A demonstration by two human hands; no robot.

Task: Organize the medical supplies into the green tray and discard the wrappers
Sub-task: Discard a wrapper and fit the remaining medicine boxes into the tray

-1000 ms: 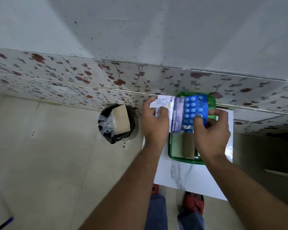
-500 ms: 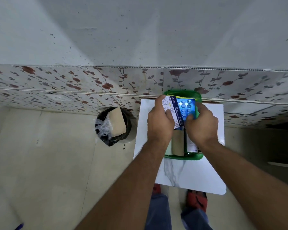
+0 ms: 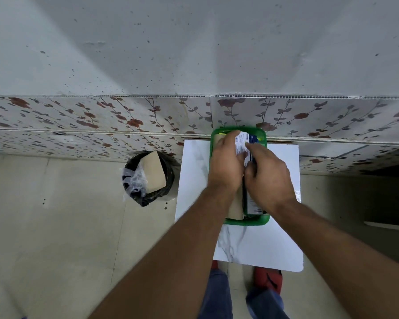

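Note:
A green tray (image 3: 247,221) sits on a small white marble-pattern table (image 3: 258,245) against the wall. Both hands are down inside the tray. My left hand (image 3: 226,164) and my right hand (image 3: 268,176) pinch a flat white and blue medicine packet (image 3: 242,143), standing on edge between them. The blue blister side is almost hidden now. Below my hands, a tan box (image 3: 235,207) and a white-labelled box (image 3: 253,207) lie in the tray's near end.
A black bin (image 3: 148,178) with a plastic liner stands on the floor left of the table, holding a tan cardboard piece and clear wrapper. A floral-patterned wall runs behind. My red shoes show under the table's near edge.
Both hands have lowered the packet from above the tray down into it, turning it on edge so the blue blister face is no longer visible.

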